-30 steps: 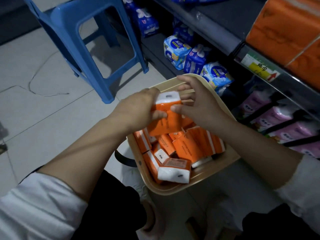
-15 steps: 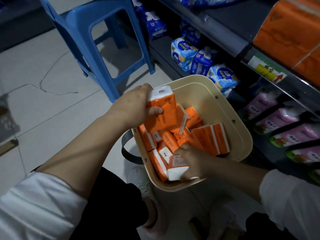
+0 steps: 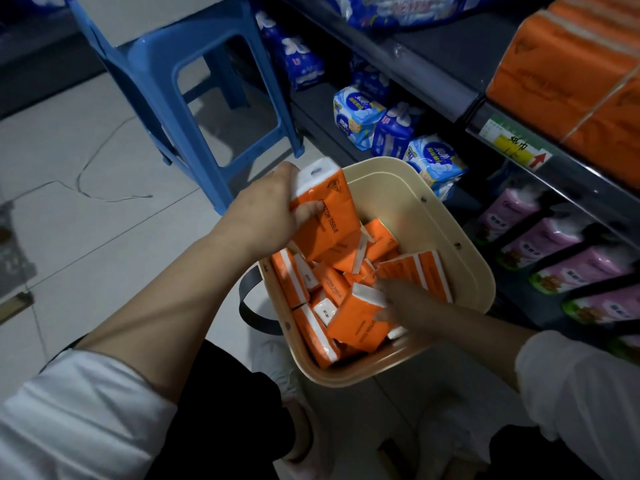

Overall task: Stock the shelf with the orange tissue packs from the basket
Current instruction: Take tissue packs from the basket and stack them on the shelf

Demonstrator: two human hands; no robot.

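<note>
Basket (image 3: 437,216) — one; left hand (image 3: 263,211) and right hand (image 3: 407,306) each grip one orange pack (image 3: 327,223).

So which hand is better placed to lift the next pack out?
Right: the right hand grips a pack inside the basket; the left hand is busy holding a raised pack.

Orange tissue packs (image 3: 429,275) with white ends are filling the beige basket (image 3: 450,209). Beyond the left grip (image 3: 266,209), a blue stool (image 3: 156,64) is standing.

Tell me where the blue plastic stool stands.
The blue plastic stool stands upper left in the head view, on the pale tiled floor, beyond the cream plastic basket and left of the dark metal shelves.
</note>
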